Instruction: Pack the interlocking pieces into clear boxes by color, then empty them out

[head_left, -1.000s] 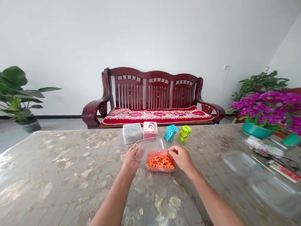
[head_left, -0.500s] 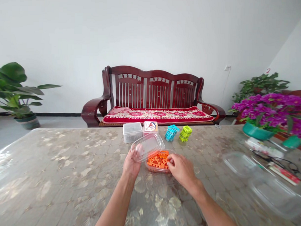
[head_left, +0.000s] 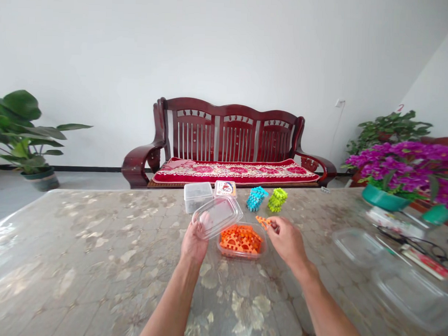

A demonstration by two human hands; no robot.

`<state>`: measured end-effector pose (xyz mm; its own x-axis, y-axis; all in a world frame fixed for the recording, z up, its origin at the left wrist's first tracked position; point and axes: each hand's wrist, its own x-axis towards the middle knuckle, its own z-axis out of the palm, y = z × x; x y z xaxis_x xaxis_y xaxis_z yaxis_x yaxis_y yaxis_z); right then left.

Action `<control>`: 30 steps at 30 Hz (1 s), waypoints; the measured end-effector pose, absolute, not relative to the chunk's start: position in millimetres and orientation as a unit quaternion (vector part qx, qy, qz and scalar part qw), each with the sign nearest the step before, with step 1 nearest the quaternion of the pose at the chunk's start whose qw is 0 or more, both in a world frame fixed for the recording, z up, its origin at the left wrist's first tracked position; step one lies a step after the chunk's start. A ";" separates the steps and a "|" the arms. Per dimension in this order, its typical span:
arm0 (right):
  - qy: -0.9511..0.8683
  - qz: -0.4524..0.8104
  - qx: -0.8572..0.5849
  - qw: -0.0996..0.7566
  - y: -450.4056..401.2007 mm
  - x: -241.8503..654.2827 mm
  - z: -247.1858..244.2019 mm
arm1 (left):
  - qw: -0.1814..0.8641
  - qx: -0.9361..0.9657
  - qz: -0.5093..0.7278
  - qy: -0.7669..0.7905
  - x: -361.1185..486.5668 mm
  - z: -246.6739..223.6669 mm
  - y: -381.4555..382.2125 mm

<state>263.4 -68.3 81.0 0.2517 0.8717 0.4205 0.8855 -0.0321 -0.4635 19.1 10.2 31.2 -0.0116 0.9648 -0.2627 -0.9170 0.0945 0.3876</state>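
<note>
My left hand (head_left: pixel 195 238) grips a clear plastic lid (head_left: pixel 218 216) by its near left edge, holding it tilted above the table. Just right of the lid stands a clear plastic tub (head_left: pixel 239 256) filled with orange toothed building pieces (head_left: pixel 240 238). My right hand (head_left: pixel 285 239) pinches one orange building piece (head_left: pixel 262 221) between thumb and fingers, above the tub's right rim. Behind them stand a blue cluster of joined pieces (head_left: pixel 256 198) and a lime green one (head_left: pixel 277 200).
A translucent box (head_left: pixel 198 197) and a box with a picture label (head_left: pixel 225 189) stand behind the lid. Two clear plastic lids or trays (head_left: pixel 359 245) lie at right, near eyeglasses (head_left: pixel 427 246) and a teal pot (head_left: pixel 386 197) of purple flowers. A wooden bench (head_left: pixel 230 139) is beyond the table (head_left: pixel 114 262).
My right hand has lifted out of the tub, up and to the right, with an orange building piece in its fingers. The left hand and lid have shifted slightly left.
</note>
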 end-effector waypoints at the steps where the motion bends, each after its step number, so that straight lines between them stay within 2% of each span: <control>1: -0.615 -0.011 -0.719 0.323 -68.1 262.7 79.9 | 0.704 0.054 0.669 0.234 19.3 30.8 9.9; 9: -0.629 -0.025 -0.718 0.296 -68.8 255.7 75.1 | 0.712 0.072 0.660 0.230 20.2 29.1 7.2; 16: -0.605 0.064 -0.734 0.301 -64.2 262.6 67.3 | 0.720 0.087 0.656 0.210 19.9 24.9 7.7; 24: -0.521 0.191 -0.708 0.437 -54.4 285.4 49.7 | 0.729 0.108 0.642 0.212 22.9 27.3 3.9; 30: -0.415 0.271 -0.719 0.487 -60.5 313.7 42.0 | 0.734 0.115 0.636 0.207 22.5 25.6 4.3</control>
<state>313.7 -60.5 42.0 0.5080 0.8612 0.0151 0.3338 -0.1807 -0.9252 22.5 4.3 25.6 0.1052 0.9819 -0.1577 -0.8863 0.1645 0.4330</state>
